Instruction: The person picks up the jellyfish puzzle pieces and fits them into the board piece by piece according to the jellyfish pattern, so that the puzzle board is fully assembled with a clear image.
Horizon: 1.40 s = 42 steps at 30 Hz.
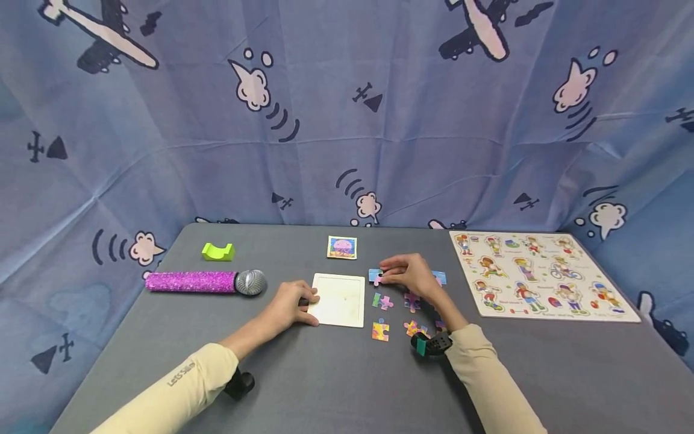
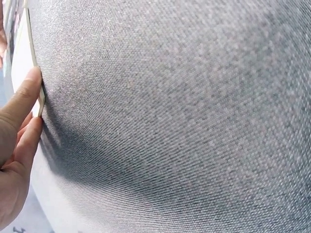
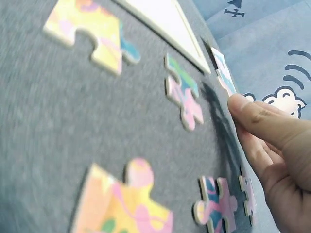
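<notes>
While the left hand grips the pale tray by its left edge, the right hand pinches a blue-pink puzzle piece just off its far right corner — a slack pinch could drop it, a low wrist scatter the loose pieces.

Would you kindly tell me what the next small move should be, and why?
I'd probably move the blue-and-pink puzzle piece to the white tray: the right hand pinches that piece, and the left hand holds the tray's edge close by.
</notes>
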Each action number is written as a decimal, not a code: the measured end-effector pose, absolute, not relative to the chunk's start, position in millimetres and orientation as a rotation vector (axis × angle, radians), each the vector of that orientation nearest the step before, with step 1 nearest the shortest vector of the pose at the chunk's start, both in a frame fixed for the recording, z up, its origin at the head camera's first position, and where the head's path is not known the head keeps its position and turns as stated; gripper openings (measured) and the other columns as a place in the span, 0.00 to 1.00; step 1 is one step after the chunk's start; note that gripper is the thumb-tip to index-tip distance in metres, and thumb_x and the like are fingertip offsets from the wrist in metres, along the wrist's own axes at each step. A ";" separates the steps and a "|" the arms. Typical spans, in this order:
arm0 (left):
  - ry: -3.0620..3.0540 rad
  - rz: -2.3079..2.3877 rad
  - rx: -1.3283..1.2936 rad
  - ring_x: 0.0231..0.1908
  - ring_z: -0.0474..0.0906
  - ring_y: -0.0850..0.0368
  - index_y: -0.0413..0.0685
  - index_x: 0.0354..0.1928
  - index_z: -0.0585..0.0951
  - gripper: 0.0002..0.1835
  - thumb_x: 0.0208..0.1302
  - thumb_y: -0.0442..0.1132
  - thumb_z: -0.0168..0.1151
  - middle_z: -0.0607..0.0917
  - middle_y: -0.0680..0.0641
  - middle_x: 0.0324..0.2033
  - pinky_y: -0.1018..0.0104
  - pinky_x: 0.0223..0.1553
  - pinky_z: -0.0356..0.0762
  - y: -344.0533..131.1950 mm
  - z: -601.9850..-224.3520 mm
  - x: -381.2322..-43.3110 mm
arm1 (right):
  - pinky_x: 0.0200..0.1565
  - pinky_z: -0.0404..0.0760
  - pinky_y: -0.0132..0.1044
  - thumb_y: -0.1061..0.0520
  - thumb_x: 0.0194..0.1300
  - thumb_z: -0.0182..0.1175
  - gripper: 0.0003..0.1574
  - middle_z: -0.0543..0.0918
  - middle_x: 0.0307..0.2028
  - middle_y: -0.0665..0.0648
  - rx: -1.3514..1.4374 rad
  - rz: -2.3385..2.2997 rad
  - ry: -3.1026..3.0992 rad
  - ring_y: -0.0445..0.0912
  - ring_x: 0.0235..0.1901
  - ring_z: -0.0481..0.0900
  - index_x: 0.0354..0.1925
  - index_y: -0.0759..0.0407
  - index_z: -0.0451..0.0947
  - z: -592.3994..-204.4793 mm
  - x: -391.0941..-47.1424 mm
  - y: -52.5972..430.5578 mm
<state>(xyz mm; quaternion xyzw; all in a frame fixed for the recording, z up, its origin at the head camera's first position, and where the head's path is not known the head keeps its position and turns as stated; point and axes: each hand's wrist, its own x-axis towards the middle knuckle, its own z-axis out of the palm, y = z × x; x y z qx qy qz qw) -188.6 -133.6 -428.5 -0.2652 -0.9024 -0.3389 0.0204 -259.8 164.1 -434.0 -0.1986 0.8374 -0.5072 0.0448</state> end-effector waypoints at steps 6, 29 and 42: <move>-2.801 -1.061 -0.803 0.43 0.81 0.42 0.29 0.40 0.84 0.26 0.35 0.34 0.80 0.84 0.37 0.38 0.60 0.42 0.79 -133.9 -430.0 -188.0 | 0.37 0.82 0.33 0.72 0.54 0.65 0.21 0.83 0.42 0.72 -0.472 -1.646 2.439 0.54 0.37 0.85 0.47 0.79 0.77 -430.2 -254.6 156.3; -2.780 -1.063 -0.783 0.43 0.81 0.41 0.29 0.38 0.85 0.24 0.34 0.34 0.80 0.83 0.36 0.37 0.58 0.43 0.79 -130.6 -425.7 -184.1 | 0.36 0.82 0.38 0.74 0.50 0.67 0.21 0.83 0.40 0.73 -0.437 -1.794 2.302 0.55 0.36 0.86 0.45 0.80 0.78 -435.6 -247.1 117.4; -2.749 -1.035 -0.819 0.43 0.81 0.43 0.30 0.38 0.85 0.24 0.35 0.35 0.80 0.83 0.37 0.36 0.57 0.44 0.78 -132.0 -431.4 -186.8 | 0.35 0.82 0.36 0.71 0.48 0.70 0.19 0.85 0.37 0.69 -0.390 -1.790 2.378 0.55 0.36 0.86 0.42 0.76 0.81 -440.1 -244.5 80.3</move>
